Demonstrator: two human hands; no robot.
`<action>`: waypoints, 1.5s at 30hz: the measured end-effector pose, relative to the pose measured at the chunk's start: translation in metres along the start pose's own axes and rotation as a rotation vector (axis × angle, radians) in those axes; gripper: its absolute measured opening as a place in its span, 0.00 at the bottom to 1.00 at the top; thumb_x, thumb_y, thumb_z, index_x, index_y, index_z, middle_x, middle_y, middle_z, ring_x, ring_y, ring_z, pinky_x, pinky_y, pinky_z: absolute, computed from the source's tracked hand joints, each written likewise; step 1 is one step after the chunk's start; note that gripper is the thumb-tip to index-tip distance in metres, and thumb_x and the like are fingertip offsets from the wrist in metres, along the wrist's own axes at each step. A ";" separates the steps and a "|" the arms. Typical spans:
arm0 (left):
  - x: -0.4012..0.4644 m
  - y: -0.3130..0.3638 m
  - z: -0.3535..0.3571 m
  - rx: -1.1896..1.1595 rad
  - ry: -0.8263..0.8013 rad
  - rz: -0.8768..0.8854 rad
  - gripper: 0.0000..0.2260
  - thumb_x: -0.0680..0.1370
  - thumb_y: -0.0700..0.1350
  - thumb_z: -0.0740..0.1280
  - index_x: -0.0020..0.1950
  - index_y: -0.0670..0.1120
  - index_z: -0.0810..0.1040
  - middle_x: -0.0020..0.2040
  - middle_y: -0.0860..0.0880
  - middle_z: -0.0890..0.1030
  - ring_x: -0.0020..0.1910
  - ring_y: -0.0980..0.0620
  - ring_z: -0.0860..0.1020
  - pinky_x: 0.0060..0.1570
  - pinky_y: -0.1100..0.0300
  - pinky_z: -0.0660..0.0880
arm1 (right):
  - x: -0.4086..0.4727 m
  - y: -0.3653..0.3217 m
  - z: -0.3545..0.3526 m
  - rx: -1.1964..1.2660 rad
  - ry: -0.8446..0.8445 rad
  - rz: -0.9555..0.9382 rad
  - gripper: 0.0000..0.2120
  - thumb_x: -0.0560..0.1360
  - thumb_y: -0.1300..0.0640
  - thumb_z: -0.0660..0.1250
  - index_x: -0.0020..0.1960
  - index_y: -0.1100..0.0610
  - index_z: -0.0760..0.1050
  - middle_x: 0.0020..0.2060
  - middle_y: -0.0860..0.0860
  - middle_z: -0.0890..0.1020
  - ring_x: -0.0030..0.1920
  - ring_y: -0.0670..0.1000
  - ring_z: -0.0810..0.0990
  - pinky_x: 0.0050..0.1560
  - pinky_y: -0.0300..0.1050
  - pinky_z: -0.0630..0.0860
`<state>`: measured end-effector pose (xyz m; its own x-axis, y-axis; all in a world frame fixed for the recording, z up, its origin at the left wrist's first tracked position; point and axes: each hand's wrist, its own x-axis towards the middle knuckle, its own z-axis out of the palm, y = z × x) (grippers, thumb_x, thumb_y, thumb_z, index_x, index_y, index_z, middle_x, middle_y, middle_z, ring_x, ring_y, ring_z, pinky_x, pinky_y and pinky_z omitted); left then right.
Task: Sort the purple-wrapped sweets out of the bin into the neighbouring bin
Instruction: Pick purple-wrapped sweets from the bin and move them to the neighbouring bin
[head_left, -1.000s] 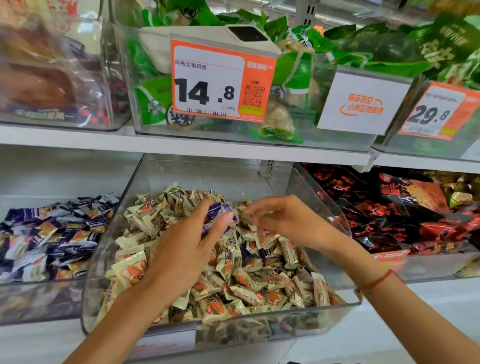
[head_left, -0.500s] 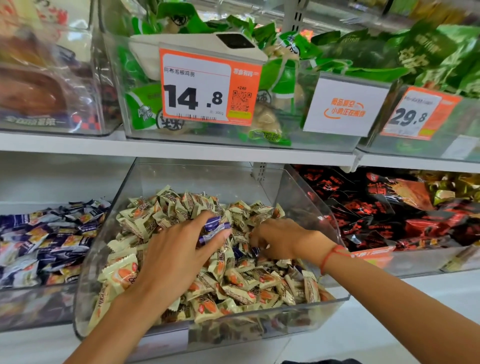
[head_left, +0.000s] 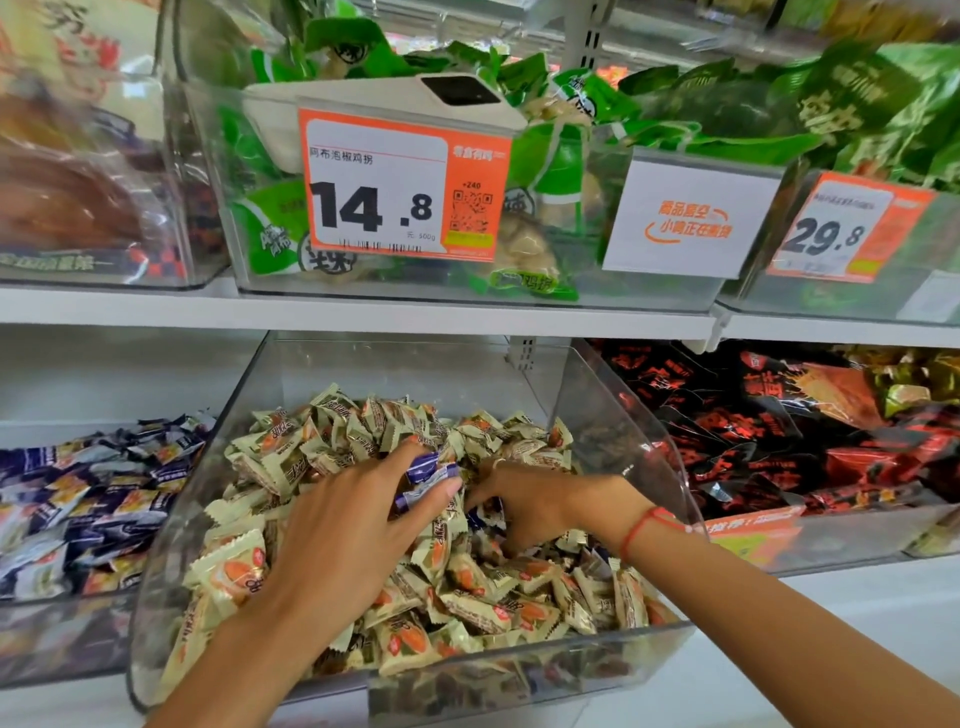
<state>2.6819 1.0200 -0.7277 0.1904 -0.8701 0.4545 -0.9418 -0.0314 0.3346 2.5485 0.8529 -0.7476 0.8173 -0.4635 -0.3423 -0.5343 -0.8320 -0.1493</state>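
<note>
1. White shop shelving (head_left: 363, 314) fills the frame, with clear plastic bins on two levels.
2. At lower centre, a clear bin (head_left: 519, 670) is heaped with cream-wrapped sweets (head_left: 478, 608) printed in orange.
3. At centre, the left hand (head_left: 343, 525) lies palm down on the heap, its grip closed on a few purple-wrapped sweets (head_left: 423, 478) pinched between thumb and fingers.
4. Just right of it, the right hand (head_left: 530, 506) digs into the heap with fingers curled down among the wrappers; whether its grip holds anything cannot be told, since the fingertips are buried.
5. More purple wrapper shows between the two hands, low in the pile.
6. On the right wrist sits a red string bracelet (head_left: 644, 522).
7. At lower left, the neighbouring bin (head_left: 62, 649) holds a layer of purple and white wrapped sweets (head_left: 98, 504).
8. At lower right, another bin carries black and red snack packets (head_left: 753, 431).
9. On the upper shelf at centre, a bin of green packets (head_left: 561, 171) bears an orange price tag (head_left: 400, 184) reading 14.8.
10. At upper right, a white sign (head_left: 685, 218) with orange lettering stands beside a second orange tag (head_left: 841, 231) reading 29.8.
11. At upper left, a bin holds brownish packaged goods (head_left: 67, 197), blurred.
</note>
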 end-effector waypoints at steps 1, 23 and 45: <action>0.000 0.001 -0.001 0.010 -0.007 -0.005 0.32 0.73 0.67 0.47 0.72 0.54 0.66 0.41 0.57 0.80 0.23 0.63 0.70 0.25 0.69 0.69 | 0.001 -0.001 0.000 -0.008 -0.031 0.003 0.31 0.70 0.62 0.73 0.71 0.51 0.69 0.60 0.53 0.71 0.55 0.52 0.72 0.49 0.43 0.71; 0.004 0.016 -0.010 -0.285 -0.126 -0.067 0.23 0.72 0.65 0.54 0.59 0.55 0.75 0.29 0.55 0.75 0.20 0.61 0.70 0.22 0.69 0.65 | -0.089 -0.026 -0.040 0.555 0.466 -0.029 0.11 0.71 0.54 0.75 0.48 0.60 0.83 0.32 0.50 0.82 0.30 0.46 0.77 0.32 0.42 0.70; -0.004 -0.004 -0.054 -0.492 -0.102 -0.158 0.19 0.70 0.64 0.65 0.41 0.50 0.83 0.38 0.49 0.83 0.39 0.50 0.80 0.47 0.51 0.75 | -0.080 -0.012 -0.035 0.152 0.328 0.351 0.32 0.67 0.52 0.77 0.68 0.56 0.71 0.57 0.52 0.76 0.58 0.53 0.75 0.57 0.44 0.72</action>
<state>2.6997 1.0503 -0.6865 0.2690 -0.9175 0.2929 -0.6577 0.0472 0.7518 2.4969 0.8895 -0.6863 0.5941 -0.7994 -0.0898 -0.7948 -0.5661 -0.2188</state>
